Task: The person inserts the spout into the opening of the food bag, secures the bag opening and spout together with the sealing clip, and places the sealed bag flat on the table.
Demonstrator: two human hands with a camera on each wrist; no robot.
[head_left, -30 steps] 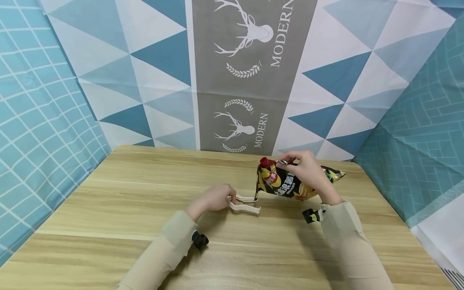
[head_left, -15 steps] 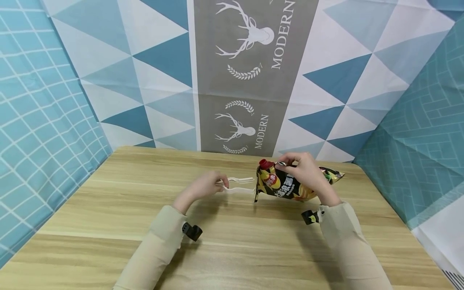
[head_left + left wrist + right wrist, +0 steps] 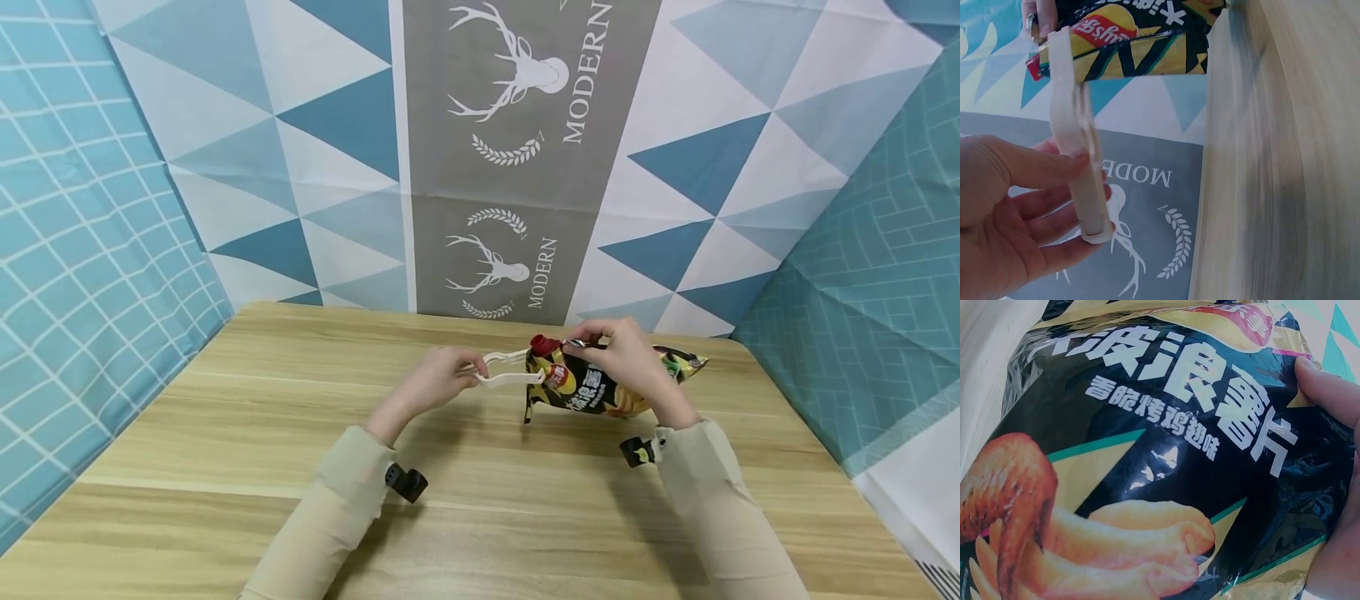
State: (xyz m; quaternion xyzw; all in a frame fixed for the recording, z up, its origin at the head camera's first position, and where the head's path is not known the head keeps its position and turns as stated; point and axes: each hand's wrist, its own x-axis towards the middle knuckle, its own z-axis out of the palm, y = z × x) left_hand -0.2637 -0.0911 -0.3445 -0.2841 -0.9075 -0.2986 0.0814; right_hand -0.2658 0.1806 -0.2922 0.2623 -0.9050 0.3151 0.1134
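Note:
My left hand (image 3: 438, 382) holds a white bag clip (image 3: 1072, 134) between thumb and fingers, its two long arms spread apart. The arms point right, and the front one overlaps the left end of a black and yellow crisp bag (image 3: 592, 387) in the head view. Whether the clip touches the bag I cannot tell. With its thumb and fingers, my right hand (image 3: 630, 358) pinches the bag's upper edge, where a small silvery piece shows. A red, round-looking piece (image 3: 543, 344) sticks up at the bag's upper left corner. Large white lettering and a chicken wing picture (image 3: 1010, 494) fill the right wrist view.
Underneath lies a wood-grain table (image 3: 480, 517). A patterned cloth backdrop (image 3: 337, 167) rises at its far edge, and blue cloths hang at both sides. Black wrist cameras (image 3: 406, 482) sit at both cuffs.
My left hand first drew the clip back and away to the left, then brought it right to the bag's left end. The right hand and bag shifted slightly left.

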